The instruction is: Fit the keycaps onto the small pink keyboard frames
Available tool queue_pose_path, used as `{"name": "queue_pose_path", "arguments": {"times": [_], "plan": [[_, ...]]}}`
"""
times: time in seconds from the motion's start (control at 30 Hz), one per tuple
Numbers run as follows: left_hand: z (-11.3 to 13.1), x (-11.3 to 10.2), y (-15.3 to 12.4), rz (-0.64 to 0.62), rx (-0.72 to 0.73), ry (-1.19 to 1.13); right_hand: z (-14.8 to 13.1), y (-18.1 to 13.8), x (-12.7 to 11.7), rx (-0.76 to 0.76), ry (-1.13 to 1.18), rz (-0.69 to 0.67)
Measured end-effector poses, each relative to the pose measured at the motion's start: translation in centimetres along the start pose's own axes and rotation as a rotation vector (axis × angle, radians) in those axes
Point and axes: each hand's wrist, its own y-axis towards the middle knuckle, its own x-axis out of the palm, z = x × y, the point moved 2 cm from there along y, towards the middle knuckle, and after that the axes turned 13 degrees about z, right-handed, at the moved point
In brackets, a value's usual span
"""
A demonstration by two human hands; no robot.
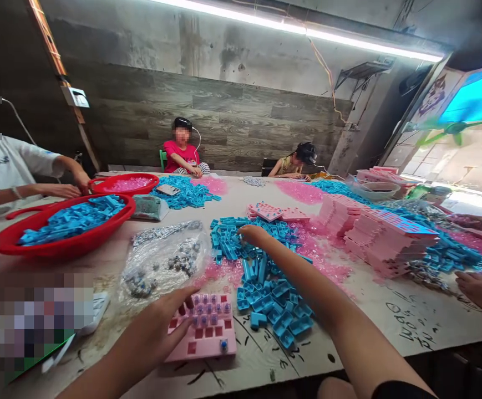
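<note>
A pink plastic board (211, 349) with square holes lies in front of me. Clear pinkish caps sit in rows across its upper part, and one blue-centred piece sits near its lower right corner. My left hand (161, 321) is over the board's left side, thumb and fingers apart, fingertips at the caps. My right hand (255, 235) reaches into a heap of hollow blue plastic pieces (282, 310). Its fingers are bunched and pointing down; whatever is between them is hidden.
Left of the heap is a clear plastic bag (166, 260) of small metallic-looking parts. Red baskets (66, 252) stand at the left, beside a person in white. Stacked pink boards (390, 238) and clear pink pieces (324, 260) lie right. Other people sit around the table.
</note>
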Motion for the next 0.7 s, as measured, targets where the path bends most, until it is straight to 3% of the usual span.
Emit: {"name": "queue_pose_path", "arguments": {"times": [0.17, 0.23, 0.33, 0.47, 0.7], "plan": [[1.0, -0.2, 0.1, -0.019, 0.021, -0.074, -3.5, -4.2, -3.6, 0.089, 0.112, 0.215], [1.6, -0.1, -0.1, -0.026, 0.044, -0.112, -6.6, -7.9, -5.0, 0.144, 0.519, 0.376], [2.7, 0.6, -0.6, -0.073, 0.071, -0.158, -11.5, -13.7, -5.7, 0.166, 0.909, 0.270], [4.0, 2.2, -1.5, -0.149, 0.145, -0.197, -14.9, -17.7, -5.5, 0.220, 0.936, 0.250], [4.2, 3.5, -1.5, -0.071, 0.095, -0.203, -16.0, -17.6, -4.7, 0.090, 0.866, 0.272]]}}
